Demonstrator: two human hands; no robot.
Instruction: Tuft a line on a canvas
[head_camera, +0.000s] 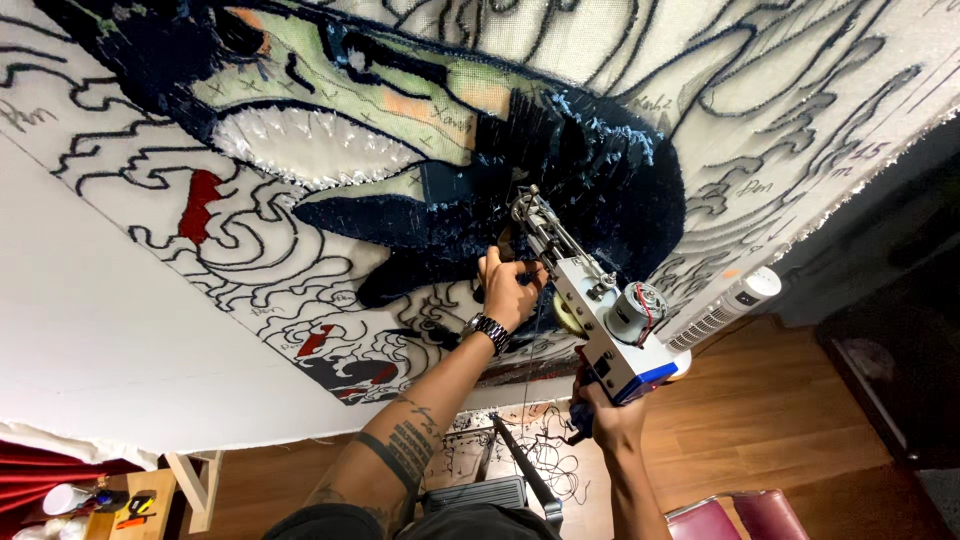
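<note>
A white and blue tufting gun points its needle tip at a stretched cloth with a partly tufted picture of a dark blue and green creature. My left hand, with a metal watch on the wrist, grips the gun's front near the needle. Closed around the rear handle under the gun's blue base is my right hand. Dark yarn runs along the gun toward the tip.
Black outline drawings and red patches cover the cloth. A white tower fan stands at the right on the wooden floor. A wooden frame leg, a small stand with cups and red seats lie below.
</note>
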